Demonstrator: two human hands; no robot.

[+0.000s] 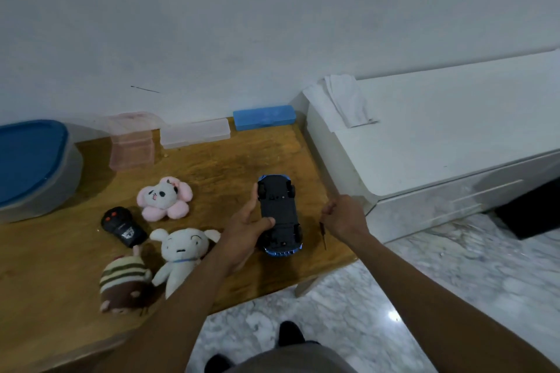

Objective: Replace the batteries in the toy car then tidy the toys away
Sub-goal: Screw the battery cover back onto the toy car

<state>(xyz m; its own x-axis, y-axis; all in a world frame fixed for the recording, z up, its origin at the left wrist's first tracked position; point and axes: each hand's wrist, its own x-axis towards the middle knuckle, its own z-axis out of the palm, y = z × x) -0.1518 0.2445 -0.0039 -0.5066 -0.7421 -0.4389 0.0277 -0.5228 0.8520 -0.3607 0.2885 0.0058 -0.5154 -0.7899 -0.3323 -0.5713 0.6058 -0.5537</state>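
Note:
A blue toy car [278,215] lies upside down near the right edge of the wooden table [212,166], its black underside facing up. My left hand [247,230] grips the car from its left side, thumb across the underside. My right hand [344,218] is curled into a fist just right of the car and holds a small dark screwdriver [323,235] that points down toward the table. A black remote control [122,225] lies left of the car. Three plush toys lie nearby: a pink one [163,198], a white one [181,254] and a striped brown one [124,285].
A grey tub with a blue lid [30,163] stands at the table's left. Against the wall are a pink plastic box [131,142], a clear flat case [195,132] and a blue flat case [263,117]. A white bed [439,130] borders the table's right side. Marble floor lies below.

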